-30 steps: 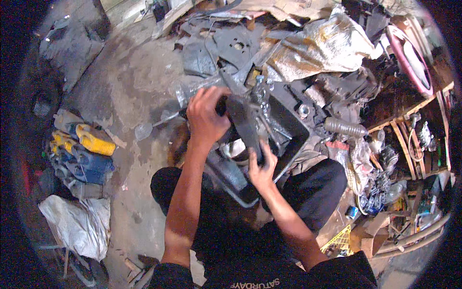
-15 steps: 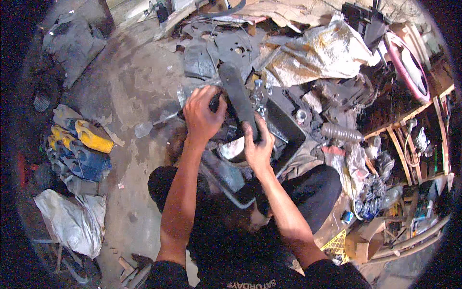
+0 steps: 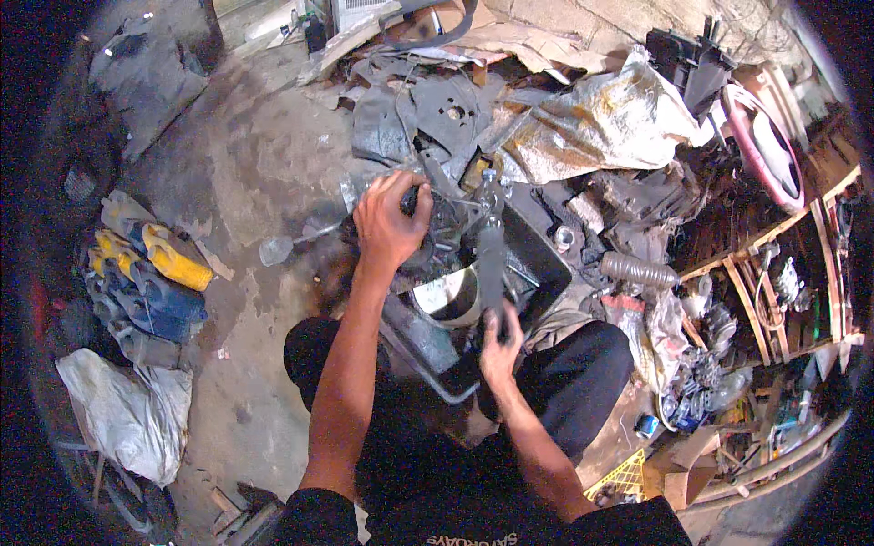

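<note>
Dark grey and flat, the bar (image 3: pixel 492 259) extends over the black tray (image 3: pixel 544 250), its near end pinched in my right grip (image 3: pixel 501 332). I judge it stiff and fairly heavy, perhaps slippery; mid-length would balance better. My left grip (image 3: pixel 393 221) curls by the tray's far-left side; whether it holds anything, I cannot tell.

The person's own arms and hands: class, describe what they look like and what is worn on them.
The left hand and right hand are ungloved, with what looks like dark grime on the fingers. The forearms are bare, with no watch or bracelet showing. Short black sleeves cover the upper arms, part of a black shirt.
</note>
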A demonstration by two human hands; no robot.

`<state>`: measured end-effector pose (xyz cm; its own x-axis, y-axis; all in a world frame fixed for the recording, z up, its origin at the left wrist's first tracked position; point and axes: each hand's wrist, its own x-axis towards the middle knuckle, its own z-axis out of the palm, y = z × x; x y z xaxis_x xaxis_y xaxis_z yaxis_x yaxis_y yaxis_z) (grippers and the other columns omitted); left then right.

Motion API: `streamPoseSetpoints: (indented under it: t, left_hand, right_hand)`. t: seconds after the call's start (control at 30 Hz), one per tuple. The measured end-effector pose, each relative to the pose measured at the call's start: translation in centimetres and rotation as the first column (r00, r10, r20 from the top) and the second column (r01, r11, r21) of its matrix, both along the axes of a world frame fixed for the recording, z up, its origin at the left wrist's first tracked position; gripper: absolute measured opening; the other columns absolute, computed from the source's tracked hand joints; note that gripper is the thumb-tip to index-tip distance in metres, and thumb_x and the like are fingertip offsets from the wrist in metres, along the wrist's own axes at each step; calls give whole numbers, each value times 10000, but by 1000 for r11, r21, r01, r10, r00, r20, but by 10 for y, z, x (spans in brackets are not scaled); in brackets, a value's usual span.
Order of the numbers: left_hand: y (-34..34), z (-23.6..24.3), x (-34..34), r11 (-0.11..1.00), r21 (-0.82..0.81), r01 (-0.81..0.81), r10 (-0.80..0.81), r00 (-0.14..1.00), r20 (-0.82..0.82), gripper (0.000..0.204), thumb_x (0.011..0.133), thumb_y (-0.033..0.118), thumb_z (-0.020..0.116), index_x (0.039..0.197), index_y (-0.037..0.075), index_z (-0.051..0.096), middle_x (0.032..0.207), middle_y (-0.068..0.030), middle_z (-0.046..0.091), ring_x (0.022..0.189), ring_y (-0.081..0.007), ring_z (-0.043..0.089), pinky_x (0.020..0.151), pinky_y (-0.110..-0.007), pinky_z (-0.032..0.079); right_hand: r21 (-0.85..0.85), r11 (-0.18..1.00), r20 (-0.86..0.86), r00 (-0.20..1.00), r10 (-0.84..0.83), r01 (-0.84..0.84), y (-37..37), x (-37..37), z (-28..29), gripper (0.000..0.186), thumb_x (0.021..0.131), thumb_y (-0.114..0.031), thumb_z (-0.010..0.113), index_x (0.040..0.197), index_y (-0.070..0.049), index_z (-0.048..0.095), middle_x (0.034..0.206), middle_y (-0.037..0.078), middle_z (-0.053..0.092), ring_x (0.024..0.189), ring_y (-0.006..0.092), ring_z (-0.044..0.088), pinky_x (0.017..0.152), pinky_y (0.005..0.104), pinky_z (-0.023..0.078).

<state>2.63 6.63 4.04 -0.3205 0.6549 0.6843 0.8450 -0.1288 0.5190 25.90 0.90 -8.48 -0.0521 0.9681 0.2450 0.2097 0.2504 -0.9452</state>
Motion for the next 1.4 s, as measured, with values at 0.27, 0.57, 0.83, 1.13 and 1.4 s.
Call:
streamPoseSetpoints:
  t: [0.27,0.57,0.83,1.13,1.4]
  left_hand:
    - [-1,-1,-2,1000,-12,8,-7,999,32,159,869,222,632,923,73,652,930,-119,672,897,-343,632,781,-416,492]
    - [-4,-3,-4,1000,-5,-8,8,1000,22,161,870,223,641,929,75,663,950,-119,677,906,-338,637,796,-412,496]
    - [0,-6,-4,999,50,12,-13,1000,10,136,852,207,653,892,77,650,909,-114,671,857,-341,634,760,-421,496]
    - [7,-9,-3,993,121,18,-18,1000,2,91,817,160,660,840,75,633,842,-102,651,779,-346,616,688,-430,489]
    - [11,-8,-4,993,90,75,-80,996,50,97,828,165,660,864,76,644,852,-102,657,802,-335,633,687,-411,490]
  right_hand:
    - [-20,989,-7,989,-146,146,17,12,3,412,977,-283,542,1217,52,528,1192,170,594,1101,243,549,959,365,421]
    - [191,980,101,994,43,-62,42,-58,60,351,899,-110,617,1190,78,562,1127,248,645,1068,334,634,933,387,468]
    - [234,971,15,998,-60,55,44,-66,58,319,904,-95,613,1167,83,583,1132,229,650,1051,326,634,922,402,469]
    - [184,981,5,998,-64,62,21,-55,34,304,894,-75,621,1149,86,587,1109,244,655,1026,310,651,909,378,485]
    - [54,998,38,999,16,-18,-11,-26,-10,332,877,-38,617,1188,72,580,1102,277,647,1032,318,656,926,397,482]
